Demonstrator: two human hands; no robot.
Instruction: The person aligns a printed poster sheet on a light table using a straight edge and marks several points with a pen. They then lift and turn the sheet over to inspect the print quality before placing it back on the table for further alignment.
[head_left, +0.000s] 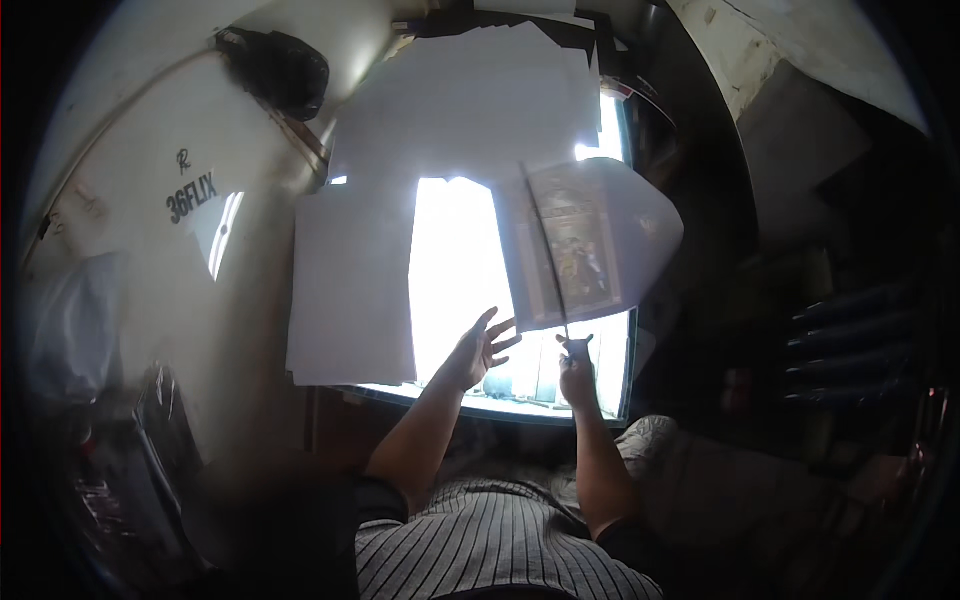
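Observation:
My right hand (577, 372) is closed at the lower end of a long, thin dark stick (545, 235). The stick slants up and to the left across a pale sheet (655, 235) that carries a printed picture (580, 255); whether it touches the sheet I cannot tell. My left hand (484, 352) hovers over the brightly lit panel (455, 260), fingers spread and nothing in them. Its fingertips come close to the sheet's lower left corner. The exact kind of the stick is unclear, and its grip end is partly hidden by my fingers.
A stack of white paper (350, 285) lies on the panel's left side. More large white sheets (460, 100) cover the far part. A white board or wall (190, 280) rises at left, with a black bag (275, 72) near its top. Dark shelving with wrapped items (850, 340) stands right.

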